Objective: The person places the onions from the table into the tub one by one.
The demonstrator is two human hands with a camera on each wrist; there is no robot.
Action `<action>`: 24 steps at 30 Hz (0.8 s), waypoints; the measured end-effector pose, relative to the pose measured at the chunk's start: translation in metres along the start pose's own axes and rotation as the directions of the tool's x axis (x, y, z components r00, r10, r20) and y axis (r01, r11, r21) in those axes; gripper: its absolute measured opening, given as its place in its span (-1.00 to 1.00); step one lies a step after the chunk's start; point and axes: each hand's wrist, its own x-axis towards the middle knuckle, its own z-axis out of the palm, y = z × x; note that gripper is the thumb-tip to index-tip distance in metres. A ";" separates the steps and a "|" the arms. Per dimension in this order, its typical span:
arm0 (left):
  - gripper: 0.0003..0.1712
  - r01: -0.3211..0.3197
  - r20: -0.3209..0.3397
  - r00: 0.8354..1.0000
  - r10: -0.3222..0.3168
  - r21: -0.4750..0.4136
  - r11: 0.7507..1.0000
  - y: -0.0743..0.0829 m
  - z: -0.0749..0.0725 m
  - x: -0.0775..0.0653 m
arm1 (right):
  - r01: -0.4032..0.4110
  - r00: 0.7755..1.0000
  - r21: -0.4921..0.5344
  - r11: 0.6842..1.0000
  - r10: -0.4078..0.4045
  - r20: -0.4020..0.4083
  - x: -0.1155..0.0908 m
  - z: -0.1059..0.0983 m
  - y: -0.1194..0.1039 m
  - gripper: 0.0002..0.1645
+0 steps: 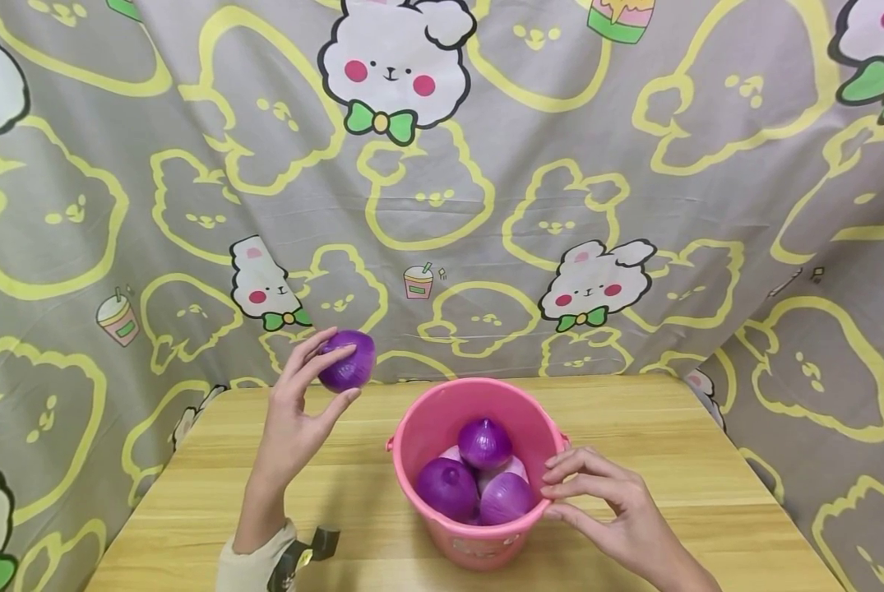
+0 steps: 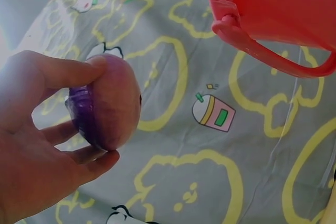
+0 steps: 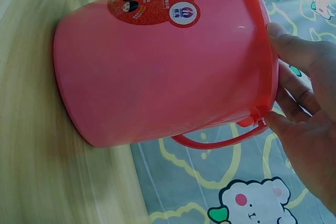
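Observation:
My left hand (image 1: 298,411) holds a purple onion (image 1: 348,362) up in the air, left of the bucket and above its rim. In the left wrist view the onion (image 2: 113,103) sits between the thumb and the fingertips, with its paler side facing away from the palm. A pink plastic bucket (image 1: 479,538) stands upright on the table. Inside lie several onions (image 1: 485,444), dark purple on top and paler ones partly hidden beneath. My right hand (image 1: 612,497) grips the bucket's right rim, as the right wrist view also shows, where its fingers (image 3: 296,90) reach over the edge.
The light wood table (image 1: 353,510) ends at a patterned grey curtain (image 1: 442,205) behind and at both sides. A red handle (image 3: 220,142) hangs down the outside of the bucket. A printed label (image 3: 155,1) is on the bucket's wall.

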 end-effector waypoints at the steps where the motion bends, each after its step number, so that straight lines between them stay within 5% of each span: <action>1: -0.37 0.002 0.005 1.000 -0.002 -0.017 1.000 0.001 0.000 0.000 | -0.001 1.000 0.000 1.000 0.001 0.000 0.000 0.000 0.000 -0.58; 7: -0.37 0.023 0.049 0.999 -0.018 -0.102 0.995 0.005 0.000 -0.001 | -0.003 1.000 0.005 1.000 0.003 0.001 -0.001 0.000 0.001 -0.60; 24: -0.37 0.029 0.082 0.996 -0.018 -0.136 0.990 0.016 0.007 0.000 | 0.001 1.000 0.006 1.000 -0.001 0.000 -0.001 0.000 0.002 -0.61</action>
